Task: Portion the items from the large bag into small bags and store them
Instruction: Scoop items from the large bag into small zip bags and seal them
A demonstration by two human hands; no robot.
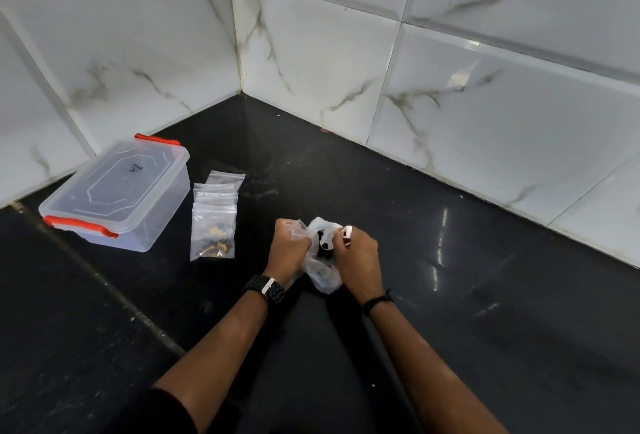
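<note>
A crumpled white plastic bag [323, 276] with dark items inside lies on the black counter [450, 295] at the centre. My left hand [288, 250] grips its upper left edge, fingers curled round the plastic. My right hand [356, 255] grips the bag's right side and pinches a small white piece [347, 234] at its top. To the left lies a stack of small clear zip bags [214, 218]; the front one holds several dark and yellowish pieces [215, 243]. The bag's contents are mostly hidden by my hands.
A clear plastic storage box [116, 196] with a shut lid and red clips stands at the left, near the wall. White marbled tiles [311, 62] form a corner behind the counter. A grout seam [104, 281] runs diagonally across the counter's left part.
</note>
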